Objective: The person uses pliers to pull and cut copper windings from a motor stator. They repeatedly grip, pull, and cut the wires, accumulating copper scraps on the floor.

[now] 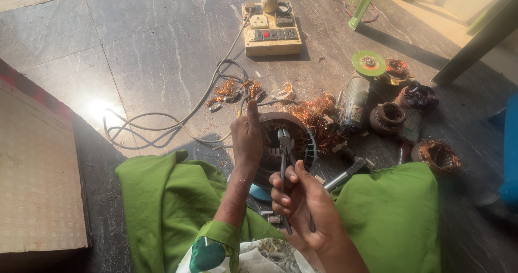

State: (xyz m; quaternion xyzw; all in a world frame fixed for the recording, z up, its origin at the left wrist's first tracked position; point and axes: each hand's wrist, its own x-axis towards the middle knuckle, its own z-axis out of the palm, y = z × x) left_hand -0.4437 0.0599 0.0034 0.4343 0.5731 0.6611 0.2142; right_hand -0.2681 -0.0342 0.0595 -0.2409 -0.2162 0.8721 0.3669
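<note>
Gripping a pair of pliers (pixel 284 159) by the handles, the right hand (pixel 302 197) is clenched round them low in the frame, w/ the plier nose set inside the bore of a motor stator (pixel 294 140). The stator is held between the green-clad knees, just above the floor, its open end tilted toward the camera. The left hand (pixel 247 138) is pressed against the stator's left rim, fingers up, steadying it; whether anything is pinched in that hand cannot be told.

For the step to be done well, approx. as judged:
- The stator should be kept braced by the left hand, so that a pull w/ the pliers is not turned into a roll of the core.
- The nose should be closed on a few copper strands at a time, not a thick bundle, and the pull kept in line w/ the slot, so laminations are not bent.
- The left fingers are close to the plier nose; a slip could catch them, so they are better kept on the outer rim.

Nearby, apart from the hands: stripped copper wire (pixel 315 113) heaped beyond the stator, a hammer (pixel 350 170) just right of it, other wound cores (pixel 387 116) farther right, a green grinding disc (pixel 368 63), a switch and socket board (pixel 271 29) w/ grey cable (pixel 162 124) across the tiled floor (pixel 151 35).
</note>
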